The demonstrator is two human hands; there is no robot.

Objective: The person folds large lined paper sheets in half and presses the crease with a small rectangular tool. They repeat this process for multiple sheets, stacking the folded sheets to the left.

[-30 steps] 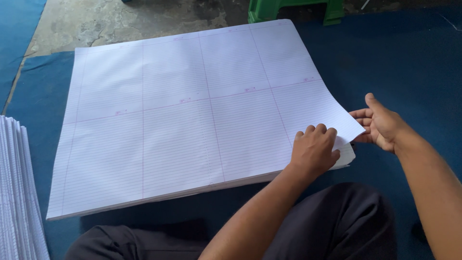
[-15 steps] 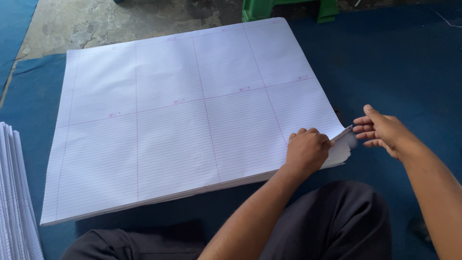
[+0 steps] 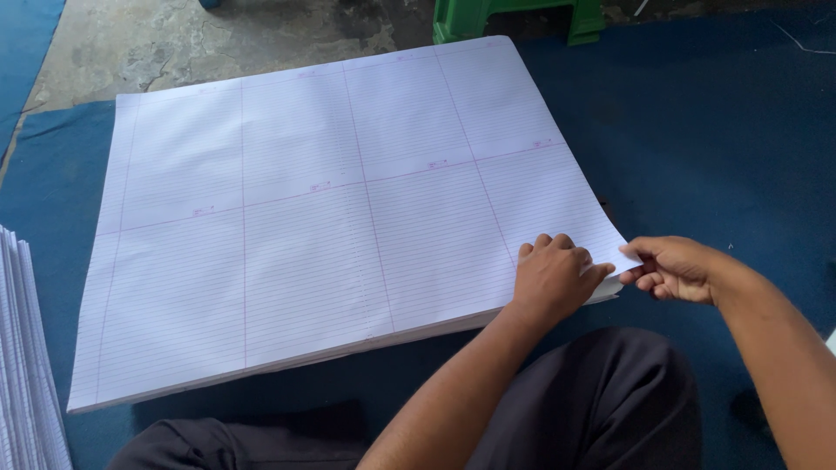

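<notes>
Paper (image 3: 331,218), a thick stack of large ruled sheets, lies flat on the blue mat (image 3: 723,148) in front of the seated person. The left hand (image 3: 550,277) presses down, fingers curled, on the stack's near right corner. The right hand (image 3: 675,268) pinches the tip of that corner, seemingly separating sheets; lifting only the top one would call for a light grip. No containers show; another paper pile (image 3: 26,357) sits at left.

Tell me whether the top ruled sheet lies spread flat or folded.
Spread flat: the top ruled sheet covers the whole stack, only its near corner pinched by the right hand.
</notes>
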